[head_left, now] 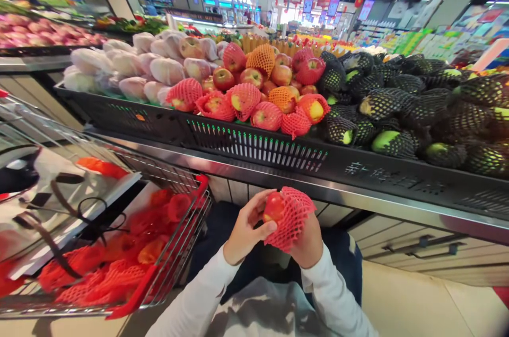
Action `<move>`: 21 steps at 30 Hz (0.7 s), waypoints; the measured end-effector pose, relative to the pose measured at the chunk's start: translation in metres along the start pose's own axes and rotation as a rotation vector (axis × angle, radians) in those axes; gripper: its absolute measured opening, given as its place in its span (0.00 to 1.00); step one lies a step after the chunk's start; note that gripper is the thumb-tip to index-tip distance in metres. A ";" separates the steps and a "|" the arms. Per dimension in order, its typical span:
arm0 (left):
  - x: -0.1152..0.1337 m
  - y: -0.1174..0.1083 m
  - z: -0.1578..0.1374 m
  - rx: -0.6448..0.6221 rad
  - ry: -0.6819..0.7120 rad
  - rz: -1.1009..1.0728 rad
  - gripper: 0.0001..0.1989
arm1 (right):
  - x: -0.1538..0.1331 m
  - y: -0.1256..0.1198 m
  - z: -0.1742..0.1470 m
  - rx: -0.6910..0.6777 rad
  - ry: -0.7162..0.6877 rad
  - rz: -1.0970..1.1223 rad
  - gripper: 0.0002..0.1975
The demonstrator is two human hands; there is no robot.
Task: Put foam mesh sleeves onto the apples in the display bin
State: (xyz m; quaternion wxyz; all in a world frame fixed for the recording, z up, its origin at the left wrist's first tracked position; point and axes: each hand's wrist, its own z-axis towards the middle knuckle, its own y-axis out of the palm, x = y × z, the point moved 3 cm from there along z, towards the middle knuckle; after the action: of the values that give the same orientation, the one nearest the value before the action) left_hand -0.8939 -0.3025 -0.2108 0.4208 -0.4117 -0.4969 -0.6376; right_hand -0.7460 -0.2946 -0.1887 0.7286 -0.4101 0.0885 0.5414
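In the head view, a red apple (273, 207) is held between my two hands in front of the display. A red foam net (292, 220) covers its right part, while its left side shows bare. My left hand (251, 224) curls around the bare side, thumb and fingers closed on the apple. Around the netted side, my right hand (309, 241) is wrapped; the net hides most of its fingers. Just ahead, more apples (254, 78) lie in the black crate (254, 143), some in red or orange nets and some bare.
A shopping cart (199, 220) stands at my left, holding red foam nets (107, 278) and a white bag (24, 194). Fruit in black nets (389, 98) fills the crate's right part; pale wrapped fruit (167, 70) lies at left. A metal ledge (358, 196) runs below the crate.
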 end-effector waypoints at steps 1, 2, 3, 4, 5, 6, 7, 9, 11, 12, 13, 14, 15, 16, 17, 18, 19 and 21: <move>0.000 0.000 -0.003 -0.026 -0.001 0.004 0.42 | -0.005 0.000 -0.002 0.005 -0.030 -0.069 0.22; 0.000 0.000 -0.006 -0.036 0.004 0.013 0.44 | -0.008 0.000 -0.005 0.007 -0.041 -0.128 0.20; -0.001 0.000 -0.008 -0.028 0.014 0.025 0.44 | -0.009 0.002 -0.008 0.008 -0.036 -0.167 0.20; -0.002 -0.001 -0.010 -0.002 0.025 0.035 0.43 | -0.010 0.003 -0.011 0.008 -0.032 -0.192 0.21; -0.004 -0.003 -0.011 0.037 0.038 0.033 0.41 | -0.010 0.004 -0.014 0.009 -0.030 -0.206 0.21; -0.007 -0.004 -0.011 0.085 0.050 0.009 0.39 | -0.010 0.003 -0.016 0.005 -0.025 -0.211 0.20; -0.010 -0.007 -0.011 0.143 0.058 -0.043 0.37 | -0.010 0.002 -0.018 -0.004 -0.016 -0.213 0.19; -0.017 -0.014 -0.009 0.272 0.032 -0.190 0.35 | -0.012 -0.005 -0.022 -0.028 -0.006 -0.189 0.16; -0.024 -0.021 -0.008 0.380 -0.035 -0.330 0.31 | -0.020 -0.012 -0.026 -0.101 -0.045 -0.088 0.15; -0.027 -0.024 -0.008 0.419 -0.069 -0.376 0.29 | -0.024 -0.014 -0.028 -0.118 -0.072 -0.011 0.17; -0.030 -0.027 -0.008 0.450 -0.099 -0.408 0.27 | -0.028 -0.017 -0.031 -0.079 -0.077 0.079 0.18; -0.033 -0.029 -0.008 0.477 -0.123 -0.432 0.27 | -0.030 -0.020 -0.034 0.013 -0.044 0.170 0.18; -0.035 -0.030 -0.009 0.504 -0.142 -0.456 0.27 | -0.028 -0.022 -0.038 0.181 0.041 0.261 0.17; -0.037 -0.030 -0.011 0.523 -0.157 -0.476 0.27 | -0.022 -0.023 -0.043 0.379 0.170 0.355 0.14; -0.039 -0.028 -0.012 0.526 -0.169 -0.489 0.28 | -0.015 -0.019 -0.049 0.487 0.313 0.450 0.11; -0.040 -0.025 -0.013 0.512 -0.172 -0.493 0.29 | -0.007 -0.011 -0.053 0.500 0.457 0.551 0.08; -0.041 -0.022 -0.014 0.485 -0.158 -0.486 0.31 | 0.001 -0.002 -0.055 0.447 0.572 0.654 0.08; -0.044 -0.014 -0.016 0.391 -0.109 -0.446 0.35 | 0.012 0.014 -0.057 0.279 0.695 0.819 0.13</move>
State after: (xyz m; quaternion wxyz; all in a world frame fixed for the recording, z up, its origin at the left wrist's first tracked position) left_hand -0.8954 -0.3109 -0.2591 0.3142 -0.2373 -0.7102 -0.5836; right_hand -0.7355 -0.3247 -0.2399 0.4339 -0.3966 0.5467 0.5962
